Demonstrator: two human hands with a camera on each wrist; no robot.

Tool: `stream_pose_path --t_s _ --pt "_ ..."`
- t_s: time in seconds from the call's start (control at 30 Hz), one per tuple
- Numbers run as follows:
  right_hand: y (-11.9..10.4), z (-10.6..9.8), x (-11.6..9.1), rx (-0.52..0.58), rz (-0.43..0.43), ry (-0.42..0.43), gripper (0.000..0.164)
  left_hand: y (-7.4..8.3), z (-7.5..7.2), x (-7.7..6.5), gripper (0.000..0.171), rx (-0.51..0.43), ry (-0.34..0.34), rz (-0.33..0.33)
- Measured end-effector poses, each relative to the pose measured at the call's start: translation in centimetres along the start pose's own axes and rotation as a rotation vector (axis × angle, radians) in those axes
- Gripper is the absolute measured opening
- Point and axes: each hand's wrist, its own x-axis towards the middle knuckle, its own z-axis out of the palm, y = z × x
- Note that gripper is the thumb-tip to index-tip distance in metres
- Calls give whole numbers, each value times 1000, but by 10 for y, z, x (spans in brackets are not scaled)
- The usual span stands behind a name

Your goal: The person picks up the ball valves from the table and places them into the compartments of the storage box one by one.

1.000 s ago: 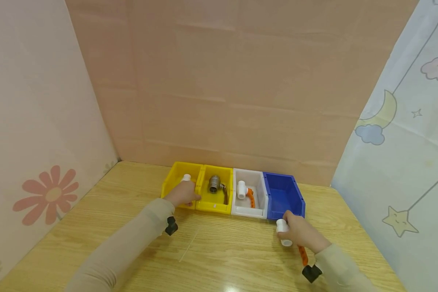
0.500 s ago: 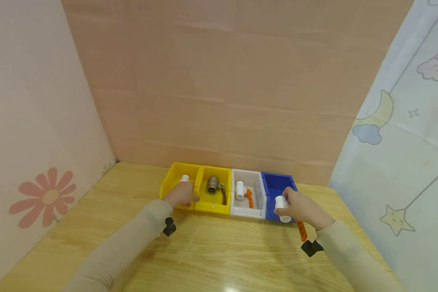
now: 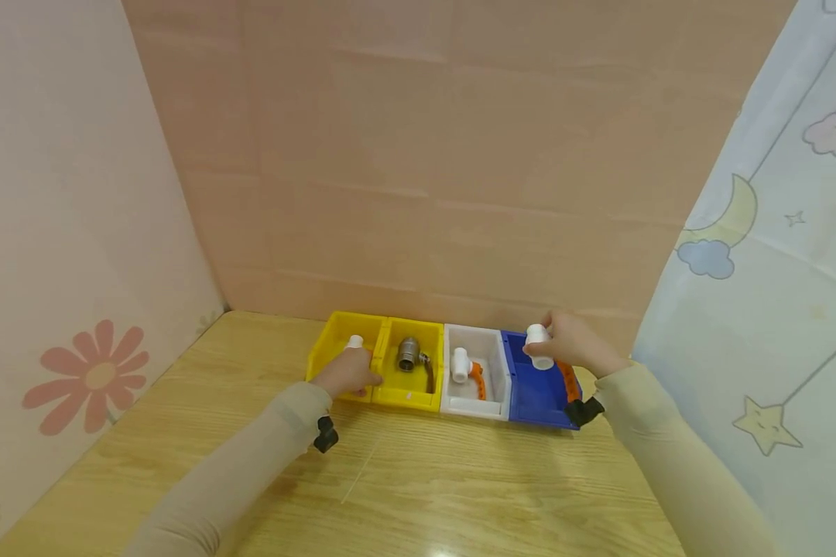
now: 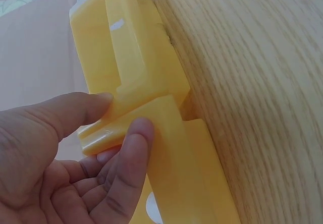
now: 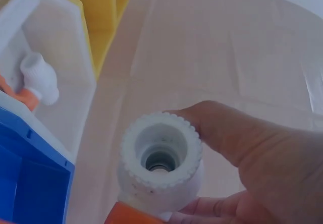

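My right hand (image 3: 577, 340) grips a white plastic ball valve (image 3: 539, 348) with an orange handle (image 3: 569, 381), held up over the back of the blue bin (image 3: 539, 406). In the right wrist view, the open socket end of that valve (image 5: 185, 187) faces the camera, thumb on one side and fingers behind. My left hand (image 3: 348, 373) is at the front of the left yellow bin (image 3: 354, 314). Seen from the left wrist, its thumb and forefinger pinch the yellow bin's rim (image 4: 169, 128). A white fitting (image 3: 354, 341) shows inside, partly hidden by the hand.
The second yellow bin (image 3: 421, 398) holds a metal ball valve (image 3: 409, 353) with a brownish lever. Beside it, a white bin (image 3: 474, 408) contains another white valve (image 3: 461, 365) with an orange handle. The bins stand in a row on the wooden table (image 3: 418, 480), before a paper-covered wall (image 3: 418, 193).
My right hand has carried the white valve up and away from me, from in front of the blue bin to over its back. The left hand stays at the yellow bin.
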Motion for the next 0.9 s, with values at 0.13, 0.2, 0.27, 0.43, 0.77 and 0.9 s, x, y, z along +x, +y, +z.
stream_pose_path --t_s 0.13,0.2,0.27,0.43,0.77,0.9 --pt "3 -8 14 -19 19 -9 48 -1 2 2 20 -9 -3 2" --pt "5 -11 20 -44 10 3 47 -1 2 3 20 -13 -4 1" --pt "8 -12 26 -63 5 12 46 -1 2 3 20 -15 -4 2" --pt "16 -9 40 -92 -12 24 42 0 0 2 20 -16 6 11" --pt "36 14 64 -176 7 6 42 7 -1 1 22 -5 -3 -20" --pt "39 20 67 -215 24 17 43 9 1 0 23 10 -18 -29"
